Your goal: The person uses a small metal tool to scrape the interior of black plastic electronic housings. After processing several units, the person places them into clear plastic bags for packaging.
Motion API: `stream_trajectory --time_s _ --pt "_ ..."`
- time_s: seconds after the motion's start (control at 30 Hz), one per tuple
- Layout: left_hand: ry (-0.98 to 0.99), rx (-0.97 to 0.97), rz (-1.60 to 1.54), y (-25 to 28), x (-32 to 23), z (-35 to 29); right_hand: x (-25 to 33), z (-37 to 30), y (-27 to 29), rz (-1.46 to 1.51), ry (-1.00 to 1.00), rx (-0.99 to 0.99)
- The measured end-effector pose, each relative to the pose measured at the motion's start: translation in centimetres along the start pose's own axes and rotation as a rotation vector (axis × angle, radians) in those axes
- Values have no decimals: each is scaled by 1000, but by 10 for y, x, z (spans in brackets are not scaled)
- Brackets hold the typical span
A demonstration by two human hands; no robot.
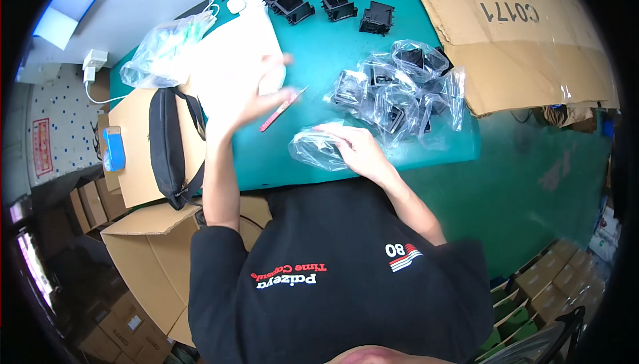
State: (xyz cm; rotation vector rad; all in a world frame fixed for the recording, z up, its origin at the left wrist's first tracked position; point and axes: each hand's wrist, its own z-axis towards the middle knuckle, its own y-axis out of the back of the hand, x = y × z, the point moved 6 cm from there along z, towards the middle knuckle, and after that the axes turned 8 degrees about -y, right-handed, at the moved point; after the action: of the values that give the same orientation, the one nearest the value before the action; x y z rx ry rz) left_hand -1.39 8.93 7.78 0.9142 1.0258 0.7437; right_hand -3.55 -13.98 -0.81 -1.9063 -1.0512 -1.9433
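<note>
My right hand (363, 153) pinches the edge of a clear plastic bag (313, 149), which lies crumpled near the table's front edge. Whether anything is inside that bag is hard to make out. Raised over the left of the table, my left hand (249, 101) has its fingers spread and nothing visible in them. It is washed out by glare against a bright white stack or sheet (223, 51). A slim red tool like a knife or pen (283, 109) lies just right of this hand. Beyond my right hand, several black plastic parts in clear bags (393, 94) form a pile.
Several unbagged black plastic parts (289, 4) stand along the back of the green table (313, 51). A large cardboard box (512, 37) sits at the right. On the left are a black waist bag (166, 144), a blue item (114, 149) and a filled plastic bag (166, 47).
</note>
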Motion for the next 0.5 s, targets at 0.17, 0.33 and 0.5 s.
stream_trajectory --time_s 0.17,0.33,0.5 --pt "120 -247 509 -56 74 102 -9 -7 -6 13 -218 96" --pt "119 -118 721 -73 65 125 -24 -11 -10 64 -267 88" --pt "24 -205 535 -53 44 95 -35 -5 -7 242 -373 76"
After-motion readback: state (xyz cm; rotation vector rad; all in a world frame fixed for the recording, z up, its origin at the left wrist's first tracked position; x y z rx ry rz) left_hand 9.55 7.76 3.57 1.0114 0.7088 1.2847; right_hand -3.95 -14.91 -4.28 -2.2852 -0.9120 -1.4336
